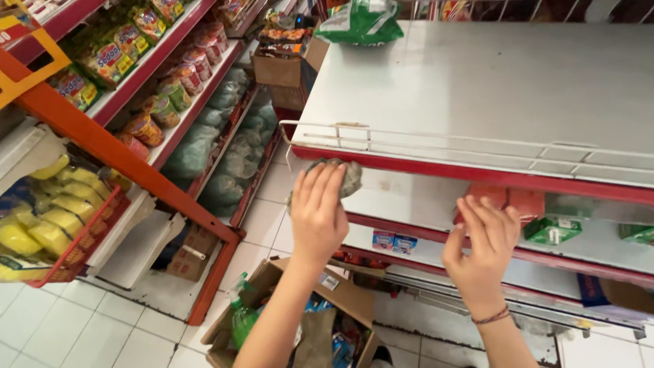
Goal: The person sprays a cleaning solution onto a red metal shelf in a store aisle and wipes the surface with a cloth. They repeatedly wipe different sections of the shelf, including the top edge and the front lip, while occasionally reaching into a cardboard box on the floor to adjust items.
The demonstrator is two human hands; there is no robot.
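Left aisle: red shelving (136, 75) stocked with snack packs and cup noodles, a red basket of yellow packets (48, 228) at the near end, bagged goods low down. Floor centre: open cardboard box (300, 320) with a green spray bottle (243, 317) standing in it. Left hand (318, 215) is raised at the front lip of the second shelf (409, 197), fingers (327, 187) together and nearly straight, pressing a grey-green rag (349, 176) against the edge; the rag sits under and beyond the fingertips, bunched, mostly showing past them on the right. So pinned flat rather than a closed grasp. Reads as a shelf wipe-down, mid-stroke at the left end of this tier. Next move would likely call for keeping palm pressure on the rag while running along the lip. Top shelf (477, 88) is bare metal with a wire rail (422, 144) in front. Right hand (485, 242) is open, fingers spread, holding nothing, hovering just before the same shelf near a red pack (507, 199); contact can't be told. Green boxes (553, 230) further right.
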